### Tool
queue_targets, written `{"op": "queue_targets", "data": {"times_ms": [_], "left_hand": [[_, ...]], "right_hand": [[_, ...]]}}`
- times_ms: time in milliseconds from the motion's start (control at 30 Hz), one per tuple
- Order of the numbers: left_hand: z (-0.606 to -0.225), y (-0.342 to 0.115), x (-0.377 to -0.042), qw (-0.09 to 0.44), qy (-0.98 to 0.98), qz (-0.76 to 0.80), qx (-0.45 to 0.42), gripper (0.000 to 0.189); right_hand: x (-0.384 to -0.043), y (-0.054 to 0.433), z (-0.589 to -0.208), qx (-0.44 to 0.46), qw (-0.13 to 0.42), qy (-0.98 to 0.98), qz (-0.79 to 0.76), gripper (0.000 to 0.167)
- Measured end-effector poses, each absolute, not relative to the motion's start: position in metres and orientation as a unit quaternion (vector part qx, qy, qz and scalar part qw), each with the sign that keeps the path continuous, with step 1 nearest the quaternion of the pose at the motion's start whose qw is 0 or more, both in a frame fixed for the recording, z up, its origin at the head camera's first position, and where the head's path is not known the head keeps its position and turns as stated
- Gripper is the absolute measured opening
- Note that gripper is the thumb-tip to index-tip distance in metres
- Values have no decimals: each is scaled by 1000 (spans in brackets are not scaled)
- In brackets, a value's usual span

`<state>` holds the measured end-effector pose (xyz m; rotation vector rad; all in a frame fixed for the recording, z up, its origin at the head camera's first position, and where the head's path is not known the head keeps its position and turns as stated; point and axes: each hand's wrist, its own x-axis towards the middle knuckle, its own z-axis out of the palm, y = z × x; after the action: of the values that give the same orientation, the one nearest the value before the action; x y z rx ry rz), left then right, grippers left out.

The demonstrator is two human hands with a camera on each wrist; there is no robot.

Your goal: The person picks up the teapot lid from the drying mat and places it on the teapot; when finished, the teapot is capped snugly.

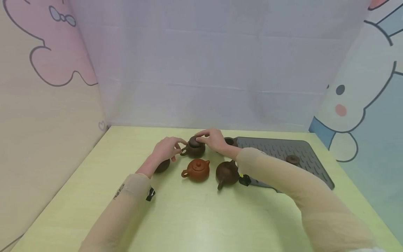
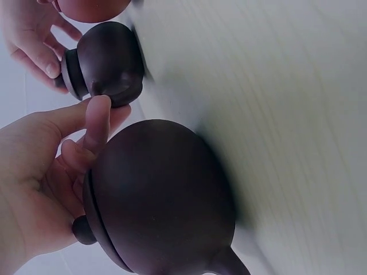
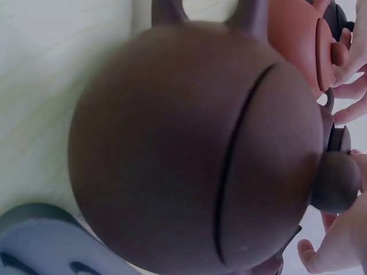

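Observation:
A small dark teapot (image 1: 196, 151) stands at the back of the table between my hands. My left hand (image 1: 166, 147) pinches it at its handle side, thumb and fingertip together. My right hand (image 1: 215, 140) holds the knob of its dark lid (image 1: 194, 142). That lid is at the pot's mouth; whether it sits fully down I cannot tell. Nearer me is a reddish-brown teapot (image 1: 198, 170) with its lid on. Under my left wrist a larger dark lidded teapot (image 2: 160, 195) is mostly hidden in the head view. A brown lidded teapot (image 3: 172, 149) stands beneath my right forearm.
A grey ridged tray (image 1: 261, 142) lies at the right, partly under my right sleeve. A loose brown lid (image 1: 292, 160) rests on it. Behind my right hand, an open-mouthed dark teapot (image 1: 231, 141) shows partly by the tray's left edge. A curtain hangs behind the table.

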<state>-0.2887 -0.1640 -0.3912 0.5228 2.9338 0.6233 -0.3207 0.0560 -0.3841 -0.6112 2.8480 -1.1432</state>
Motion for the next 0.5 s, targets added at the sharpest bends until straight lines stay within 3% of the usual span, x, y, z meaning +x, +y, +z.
{"op": "queue_targets", "data": {"times_ms": [500], "left_hand": [[-393, -164, -290, 42, 963, 201, 172, 37]], "right_hand": [[-321, 54, -384, -214, 22, 914, -345, 27]]}}
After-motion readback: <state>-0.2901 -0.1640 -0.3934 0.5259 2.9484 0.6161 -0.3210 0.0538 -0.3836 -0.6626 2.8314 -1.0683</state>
